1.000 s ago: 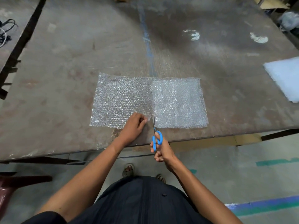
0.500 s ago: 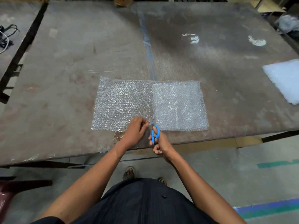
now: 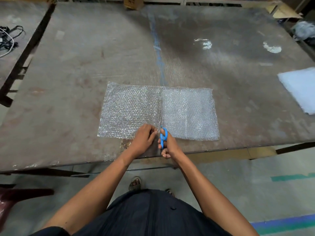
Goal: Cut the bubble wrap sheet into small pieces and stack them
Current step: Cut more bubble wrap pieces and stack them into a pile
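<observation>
Nearest the person, the 2 hands sit close together at the near edge of the bubble wrap sheet. The right hand is clamped on the blue-handled scissors, fingers through the loops, with the blades pointing away along the sheet's middle; only a thin sliver of blade shows, so how far they are parted cannot be told. The left hand rests just left of the scissors with its fingers curled down onto the wrap's near edge, holding it against the tabletop.

The wrap looks very light, soft and floppy, with a slick plastic skin, so it will probably slide or bunch ahead of the blades unless held flat. The best hold is likely right beside the cut line, close to the blades, shifting farther as the cut runs on.

The sheet lies flat near the tabletop's near edge, a wide clear rectangle covered in small bubbles. A line runs near-to-far through its middle. The right half looks whiter and denser than the left, perhaps doubled, though that cannot be told for sure.

Farther right, well apart, a pale white sheet lies at the tabletop's right edge.
</observation>
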Demonstrator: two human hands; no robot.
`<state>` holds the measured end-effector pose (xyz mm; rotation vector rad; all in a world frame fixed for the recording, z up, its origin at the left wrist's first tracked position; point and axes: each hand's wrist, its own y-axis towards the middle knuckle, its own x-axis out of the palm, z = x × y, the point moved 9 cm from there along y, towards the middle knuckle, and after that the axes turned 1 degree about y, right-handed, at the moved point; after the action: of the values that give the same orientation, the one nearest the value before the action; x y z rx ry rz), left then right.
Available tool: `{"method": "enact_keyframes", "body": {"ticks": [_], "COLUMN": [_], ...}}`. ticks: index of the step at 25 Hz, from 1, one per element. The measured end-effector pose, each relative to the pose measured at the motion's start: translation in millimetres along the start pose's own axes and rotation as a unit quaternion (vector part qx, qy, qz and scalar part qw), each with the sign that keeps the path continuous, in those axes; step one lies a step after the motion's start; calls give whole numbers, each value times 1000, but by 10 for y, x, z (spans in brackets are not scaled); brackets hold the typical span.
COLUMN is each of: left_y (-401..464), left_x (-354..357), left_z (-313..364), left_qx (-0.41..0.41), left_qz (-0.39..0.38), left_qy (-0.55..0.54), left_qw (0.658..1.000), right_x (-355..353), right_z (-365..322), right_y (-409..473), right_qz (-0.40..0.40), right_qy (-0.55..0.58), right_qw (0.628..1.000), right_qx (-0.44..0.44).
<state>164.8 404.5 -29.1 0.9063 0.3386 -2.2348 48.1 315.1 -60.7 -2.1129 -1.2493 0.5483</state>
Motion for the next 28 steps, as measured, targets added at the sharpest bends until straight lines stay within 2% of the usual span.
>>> {"method": "enact_keyframes", "body": {"ticks": [7, 11, 15, 20, 25, 28], "left_y": [39, 17, 5, -11, -28, -21], "left_x": [-33, -32, -83, -155, -153, -137], "left_z": [15, -50, -151, -222, -242, -199], "left_qx": [4, -19, -66, -105, -118, -103], "left_qz": [-20, -17, 16, 50, 59, 43], "left_qy": [-8, -31, -93, -156, -178, -154], "left_qw": [1000, 999, 993, 981, 975, 982], "right_x": [-41, -8, 45, -61, 43, 106], "right_z": [1, -51, -101, -220, -260, -279], "right_y": [74, -13, -305, -408, -216, -73], "right_qz": [22, 8, -45, -57, -65, -64], "right_qy": [-12, 2, 75, 104, 88, 98], "right_qw": [999, 1000, 996, 993, 993, 992], "right_qx": [-39, -13, 29, 29, 44, 38]}}
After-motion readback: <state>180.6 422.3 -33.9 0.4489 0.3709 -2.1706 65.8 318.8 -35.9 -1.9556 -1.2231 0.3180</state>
